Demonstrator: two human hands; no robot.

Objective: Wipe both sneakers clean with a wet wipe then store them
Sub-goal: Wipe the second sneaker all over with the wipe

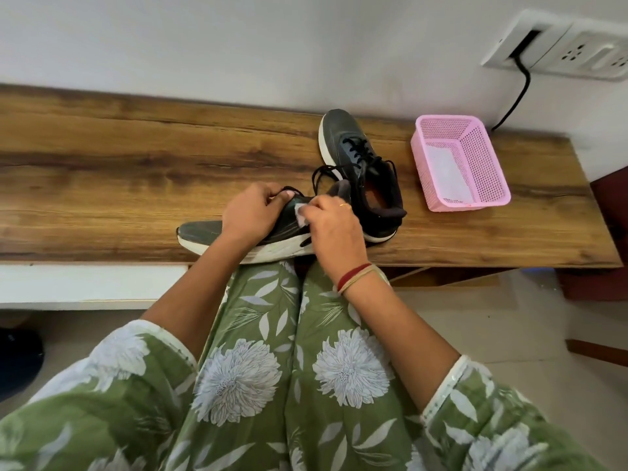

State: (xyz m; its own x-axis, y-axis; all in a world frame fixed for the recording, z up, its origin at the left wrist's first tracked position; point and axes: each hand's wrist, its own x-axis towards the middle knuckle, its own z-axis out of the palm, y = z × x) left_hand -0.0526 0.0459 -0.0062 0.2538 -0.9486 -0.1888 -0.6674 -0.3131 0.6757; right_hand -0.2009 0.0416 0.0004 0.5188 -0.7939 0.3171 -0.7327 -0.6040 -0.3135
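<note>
You have the near dark grey sneaker with the white sole [200,234] lying along the front edge of the wood-grain bench top [119,164], toe pointing to your left. Its sole shows grubby marks and its black laces are loose. Your left hand [249,215] grips the upper by the laces, fingers curled over it. Your right hand [334,229] pinches a small crumpled white wet wipe [300,214] and presses it to the shoe's side near the collar. The second matching sneaker [343,137] stands upright just behind, toe towards the wall and heel touching the first shoe. To its right, apart from it, a pink perforated plastic basket [482,158] holds a white sheet [445,175]. The bench runs along a plain white wall [238,45]; at upper right a white socket plate [560,45] carries a black cable [520,93] dropping behind the bench. Pale floor tiles [509,317] show below, beside your green floral clothing [272,368]
</note>
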